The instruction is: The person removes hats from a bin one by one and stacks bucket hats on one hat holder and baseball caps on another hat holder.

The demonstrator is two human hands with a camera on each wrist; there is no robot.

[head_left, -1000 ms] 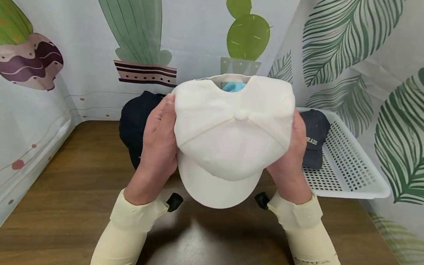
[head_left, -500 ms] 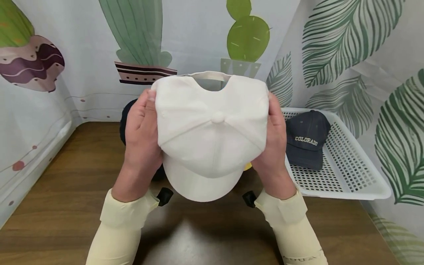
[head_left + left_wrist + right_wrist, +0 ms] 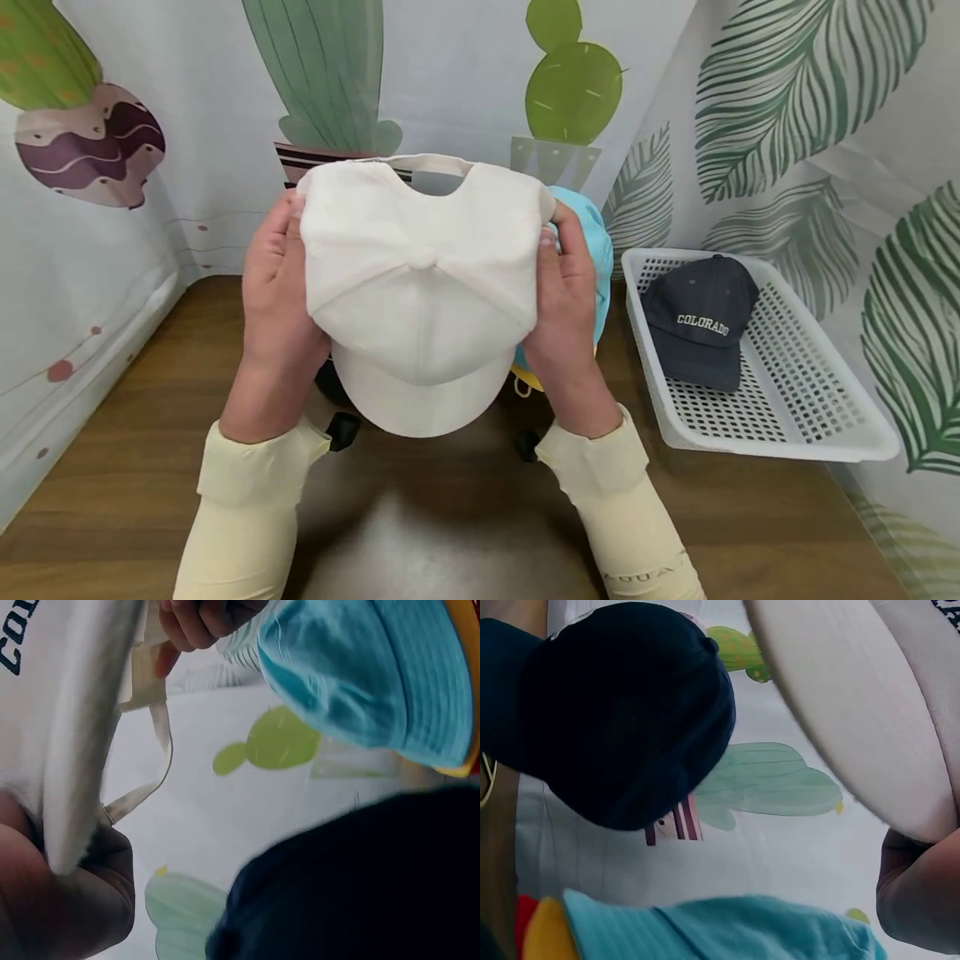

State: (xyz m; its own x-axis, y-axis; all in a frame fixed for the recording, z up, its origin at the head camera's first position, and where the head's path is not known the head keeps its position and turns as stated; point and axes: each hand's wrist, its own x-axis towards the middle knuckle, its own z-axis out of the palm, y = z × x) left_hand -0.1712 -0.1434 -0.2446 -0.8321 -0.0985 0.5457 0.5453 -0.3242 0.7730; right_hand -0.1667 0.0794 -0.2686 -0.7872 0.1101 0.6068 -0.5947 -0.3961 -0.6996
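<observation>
A white baseball cap is held up over the table, brim toward me and its strap opening at the back. My left hand grips its left side and my right hand grips the right side. Dark lettering shows on the cap in the left wrist view. Behind my right hand stands a light-blue bucket hat, partly hidden, with yellow below it. A navy cap is plain in the right wrist view; the white cap and left hand hide most of it in the head view.
At the right stands a white plastic basket with a dark grey cap lettered COLORADO in its left part. A wooden table lies below, and a patterned cloth hangs behind it.
Both hands have moved left with the white cap. The light-blue hat and the basket's left side have come into view, while the navy cap has become mostly covered.
</observation>
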